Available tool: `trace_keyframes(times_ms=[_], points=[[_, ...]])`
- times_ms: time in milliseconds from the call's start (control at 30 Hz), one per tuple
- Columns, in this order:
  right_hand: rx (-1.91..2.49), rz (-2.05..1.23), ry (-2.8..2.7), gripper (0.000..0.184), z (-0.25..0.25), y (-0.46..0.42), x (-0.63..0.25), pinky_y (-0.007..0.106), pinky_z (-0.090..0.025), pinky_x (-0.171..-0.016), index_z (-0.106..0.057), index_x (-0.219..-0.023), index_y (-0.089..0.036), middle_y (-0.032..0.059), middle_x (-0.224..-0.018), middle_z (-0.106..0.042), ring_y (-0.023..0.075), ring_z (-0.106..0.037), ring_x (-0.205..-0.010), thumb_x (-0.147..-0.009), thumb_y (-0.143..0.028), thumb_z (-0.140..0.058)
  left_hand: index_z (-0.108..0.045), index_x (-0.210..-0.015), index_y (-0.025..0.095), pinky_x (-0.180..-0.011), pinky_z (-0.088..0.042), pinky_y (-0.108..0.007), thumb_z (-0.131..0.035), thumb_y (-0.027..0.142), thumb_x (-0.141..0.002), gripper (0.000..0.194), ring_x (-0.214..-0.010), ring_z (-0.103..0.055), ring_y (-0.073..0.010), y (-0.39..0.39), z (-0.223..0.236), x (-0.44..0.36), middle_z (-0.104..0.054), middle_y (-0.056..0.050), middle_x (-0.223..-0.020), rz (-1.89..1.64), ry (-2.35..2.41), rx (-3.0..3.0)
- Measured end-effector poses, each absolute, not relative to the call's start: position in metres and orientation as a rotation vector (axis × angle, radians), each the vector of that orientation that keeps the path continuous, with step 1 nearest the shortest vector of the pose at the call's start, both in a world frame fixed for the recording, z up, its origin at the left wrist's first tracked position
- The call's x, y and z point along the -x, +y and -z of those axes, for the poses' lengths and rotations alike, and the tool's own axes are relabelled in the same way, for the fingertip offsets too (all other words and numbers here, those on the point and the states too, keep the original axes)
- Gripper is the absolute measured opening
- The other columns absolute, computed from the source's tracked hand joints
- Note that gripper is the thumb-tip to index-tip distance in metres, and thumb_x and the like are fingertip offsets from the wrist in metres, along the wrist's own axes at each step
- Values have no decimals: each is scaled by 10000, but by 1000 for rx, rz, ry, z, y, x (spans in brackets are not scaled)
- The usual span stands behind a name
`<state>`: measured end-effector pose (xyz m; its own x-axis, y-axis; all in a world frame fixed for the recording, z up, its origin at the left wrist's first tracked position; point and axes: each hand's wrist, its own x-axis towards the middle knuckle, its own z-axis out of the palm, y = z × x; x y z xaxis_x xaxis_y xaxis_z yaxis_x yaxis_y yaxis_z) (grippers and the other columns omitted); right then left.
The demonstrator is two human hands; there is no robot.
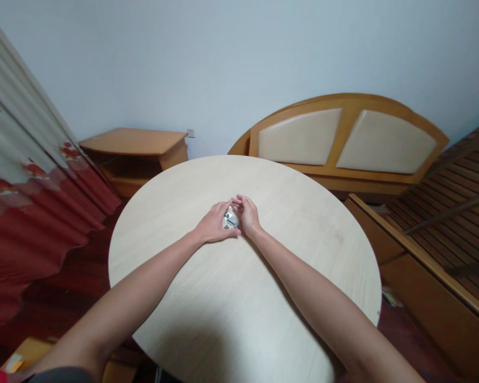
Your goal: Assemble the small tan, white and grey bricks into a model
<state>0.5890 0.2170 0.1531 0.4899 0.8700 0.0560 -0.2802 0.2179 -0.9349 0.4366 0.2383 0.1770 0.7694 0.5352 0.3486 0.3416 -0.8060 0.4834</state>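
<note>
Here, rounded whitish object (231, 218), dark-patterned; left hand (213, 223) gripping it, right hand (249, 217) open, curved beside.

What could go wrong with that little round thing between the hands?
The small round thing looks curved, so it might slip or roll if the left hand, curled around its side, loosened. The right hand is close beside it and could bump it. The round table shows no raised lip, so a rolling thing might drop to the floor.
</note>
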Motion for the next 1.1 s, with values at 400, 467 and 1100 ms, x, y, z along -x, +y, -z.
trace_keyframes(times_ms=[400, 467, 1100], points=[[1359, -485, -1146, 658, -147, 179, -665, 432, -498, -981, -656, -1016, -203, 111, -1058, -731, 245, -686, -1020, -888, -795, -398, -616, -1397, 227, -1210, -313, -584, -439, 425, -1004, 474, -1479, -404, -314, 235, -181, -469, -482, -82, -1570, -333, 976, -2776], [1383, -469, -1231, 651, -148, 177, -665, 425, -493, -981, -667, -1002, -199, 107, -1053, -736, 245, -684, -1027, -909, -777, -383, -662, -1347, 224, -1203, -354, -528, -404, 319, -1013, 433, -1448, -456, -278, 242, -177, -469, -538, -77, -1525, -402, 948, -2769], [1426, -423, -1394, 483, -157, 173, -662, 382, -491, -911, -663, -982, -172, 98, -988, -730, 224, -671, -962, -994, -532, -342, -738, -1043, 193, -1065, -466, -341, -480, 387, -930, 342, -1183, -640, -252, 358, -178, -405, -729, -81, -1248, -659, 1427, -2567]])
